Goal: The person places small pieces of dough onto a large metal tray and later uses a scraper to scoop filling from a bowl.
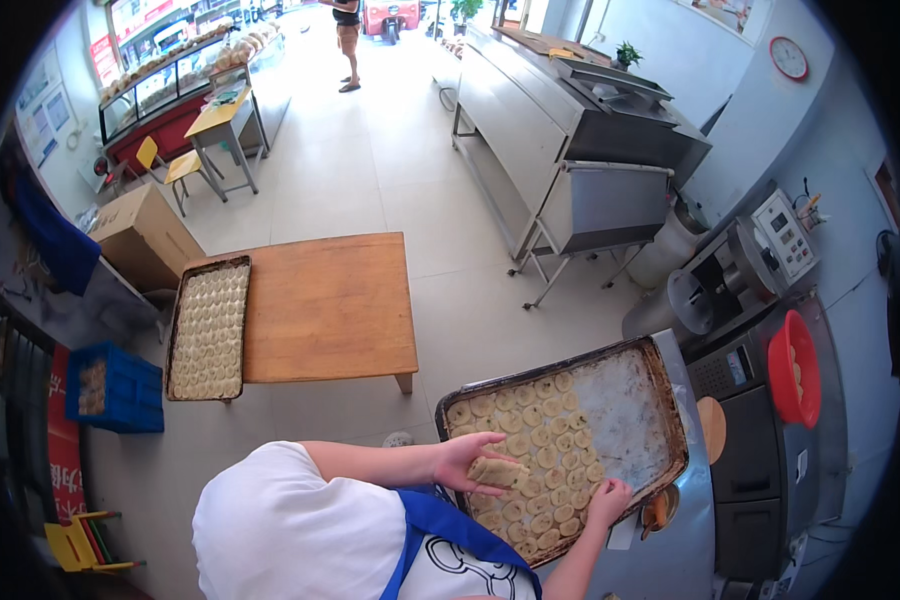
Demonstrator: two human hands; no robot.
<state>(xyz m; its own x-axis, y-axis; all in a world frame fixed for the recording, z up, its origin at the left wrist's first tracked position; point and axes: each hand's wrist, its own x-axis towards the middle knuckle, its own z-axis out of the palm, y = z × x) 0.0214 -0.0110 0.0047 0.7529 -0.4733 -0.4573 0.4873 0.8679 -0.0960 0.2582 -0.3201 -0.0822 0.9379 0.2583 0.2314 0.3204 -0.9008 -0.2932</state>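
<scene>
A dark-edged baking tray (630, 420) lies at a slant in front of me. Rows of flat, pale dough rounds (541, 436) cover its left and middle; its right part shows bare metal. My left hand (460, 463) is turned palm up above the tray's left side, with a thick, pale piece of dough (502, 473) lying across the palm, held between thumb and fingers. Whether it is one roll or stacked rounds I cannot tell. Over the near right rows, my right hand (610, 497) has its fingertips pinched together; anything between them is hidden.
On the left, a second full tray (208, 328) overhangs a wooden table (330, 310). A bowl with an orange-brown handle (660, 508) stands beside my right forearm. Further right are a red basin (793, 368) and a steel mixer (740, 262). A person (347, 40) stands far off.
</scene>
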